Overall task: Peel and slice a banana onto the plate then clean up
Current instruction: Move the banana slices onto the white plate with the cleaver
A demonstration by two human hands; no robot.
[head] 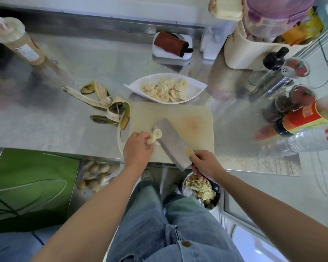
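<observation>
A white leaf-shaped plate (195, 86) behind the cutting board (189, 118) holds several banana slices (165, 90). My right hand (204, 164) grips the handle of a cleaver (173, 142), whose flat blade lies tilted over the board with one banana slice (157, 133) on it. My left hand (137, 148) pinches a few banana slices (150, 139) at the blade's left edge. The empty banana peel (106, 105) lies spread on the steel counter, left of the board, one tip overlapping the board's corner.
A tall drink cup with a straw (13, 40) stands at the far left. Bottles and spice jars (292, 103) crowd the right side. A white dish holding a brown pouch (171, 45) sits at the back. Below the counter edge is a bin of scraps (201, 190).
</observation>
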